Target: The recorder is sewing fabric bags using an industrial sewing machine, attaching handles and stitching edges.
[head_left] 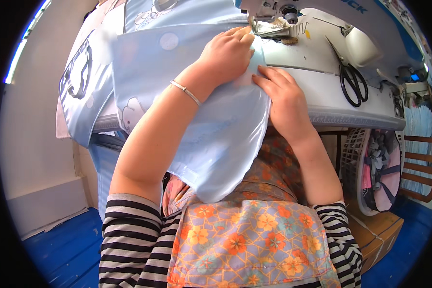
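The left hand [228, 53] rests on a pale blue cloth [221, 129], its fingers close together and stretched forward to the cloth's upper right corner, just beside the metal parts under the head of the sewing machine [369, 29]. The right hand [288, 101] is at the cloth's right edge, its fingers extended and slightly apart — I cannot tell whether either hand pinches the fabric or only presses on it. The cloth lies across the surface [293, 55] and hangs over its front edge toward the flowered apron [247, 245]. Black-handled scissors [353, 84] lie on the right, well apart from both hands — a white basket [348, 165] stands below them.
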Available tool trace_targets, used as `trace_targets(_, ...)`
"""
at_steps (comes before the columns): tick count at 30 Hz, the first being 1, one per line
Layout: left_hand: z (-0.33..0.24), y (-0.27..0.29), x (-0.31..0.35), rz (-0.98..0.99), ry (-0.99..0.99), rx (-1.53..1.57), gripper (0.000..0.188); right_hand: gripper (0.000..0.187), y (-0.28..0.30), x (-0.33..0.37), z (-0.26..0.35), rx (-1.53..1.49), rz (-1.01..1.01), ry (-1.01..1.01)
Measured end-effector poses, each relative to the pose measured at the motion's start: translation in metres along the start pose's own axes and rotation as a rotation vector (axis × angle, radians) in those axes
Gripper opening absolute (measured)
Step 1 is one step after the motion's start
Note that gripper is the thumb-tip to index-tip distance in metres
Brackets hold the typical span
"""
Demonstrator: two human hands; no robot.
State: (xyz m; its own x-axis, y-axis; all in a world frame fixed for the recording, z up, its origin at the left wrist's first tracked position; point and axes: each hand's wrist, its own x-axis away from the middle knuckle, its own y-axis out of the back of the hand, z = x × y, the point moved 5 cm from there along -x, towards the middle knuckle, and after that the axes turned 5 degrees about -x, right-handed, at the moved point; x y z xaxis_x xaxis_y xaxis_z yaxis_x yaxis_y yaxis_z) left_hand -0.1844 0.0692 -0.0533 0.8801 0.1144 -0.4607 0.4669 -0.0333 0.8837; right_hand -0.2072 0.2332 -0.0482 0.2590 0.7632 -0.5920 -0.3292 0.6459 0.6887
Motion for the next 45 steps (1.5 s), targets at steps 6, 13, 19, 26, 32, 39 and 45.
trace_targets(6,0.009,0.057,0.076,0.083,0.113,0.168,0.032,0.032,0.009,0.023,-0.011,0.047,0.121,-0.028)
trace_targets(13,0.164,0.172,0.34,-0.243,0.884,-0.754,0.065,0.032,0.011,0.025,-0.002,0.032,0.164,-0.015)
trace_targets(19,0.226,0.174,0.464,-0.148,1.267,-0.762,0.061,0.033,0.005,0.024,-0.011,0.059,0.153,-0.072)
trace_targets(26,0.306,0.175,0.51,0.152,1.532,-0.621,0.032,0.034,0.005,0.025,-0.014,0.08,0.192,-0.085)
trace_targets(32,0.339,0.16,0.572,-0.107,1.768,-0.647,0.043,0.031,0.003,0.025,-0.023,-0.073,0.159,-0.347)
trace_targets(39,0.389,0.185,0.489,-0.868,1.724,-0.49,0.036,0.031,0.007,0.018,-0.018,0.11,0.254,-0.272)
trace_targets(45,0.42,0.282,0.477,0.088,1.604,-0.884,0.042,0.03,0.008,0.028,-0.027,0.071,0.248,-0.253)
